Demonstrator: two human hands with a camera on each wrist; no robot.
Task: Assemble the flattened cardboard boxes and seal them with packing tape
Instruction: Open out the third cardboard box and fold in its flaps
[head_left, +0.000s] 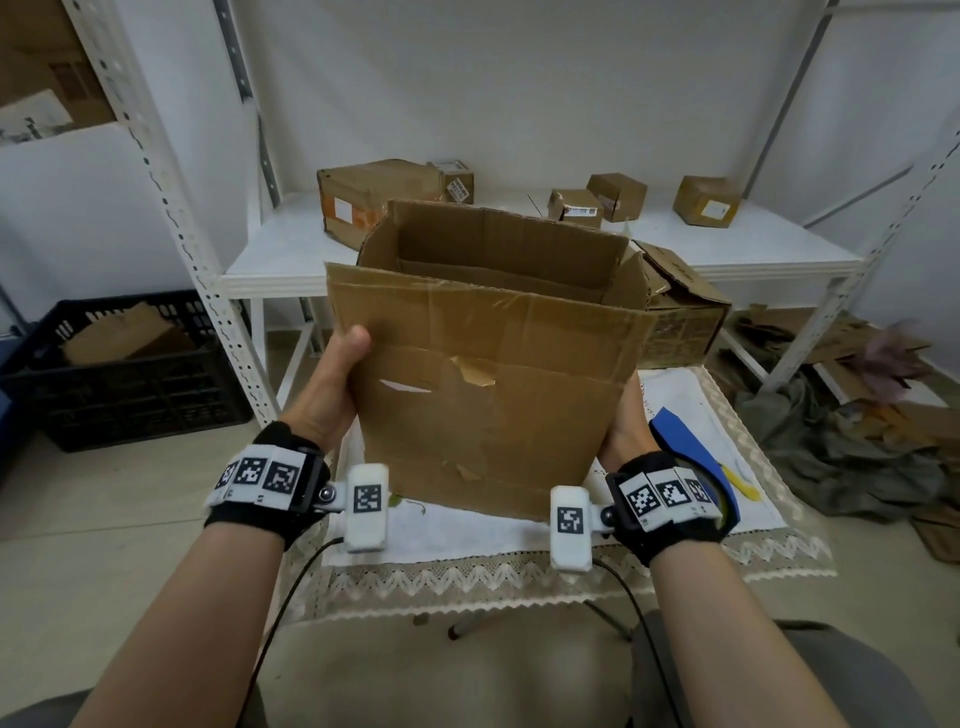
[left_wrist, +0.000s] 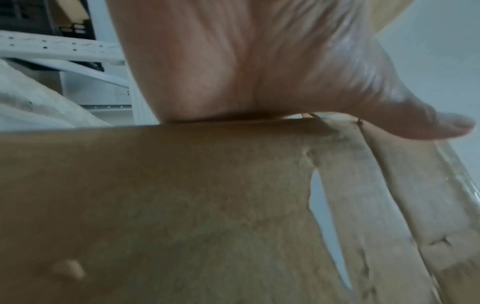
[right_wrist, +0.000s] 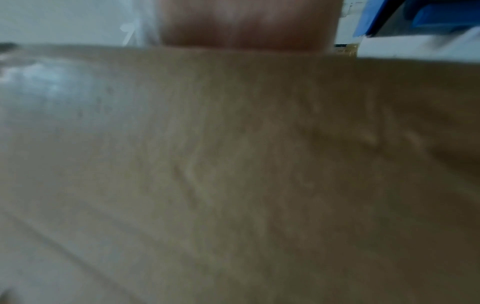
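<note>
You hold the open cardboard box (head_left: 488, 374) between your left hand (head_left: 332, 384) and right hand (head_left: 626, 421), above the cloth-covered table (head_left: 519, 571). Behind it, small boxes (head_left: 618, 196) sit on the shelf (head_left: 753, 249). The crate (head_left: 130, 374) stands on the floor to your left; the tape dispenser (head_left: 685, 441) lies right of the box.

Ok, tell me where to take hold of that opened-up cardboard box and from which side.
Take the opened cardboard box by its two narrow side walls, one hand from each side, as the left hand and right hand do now. The near wall is broad, torn and creased, and the top flaps stand loose, so the upright side edges probably give the firmest hold, thumbs on the front face.
</note>
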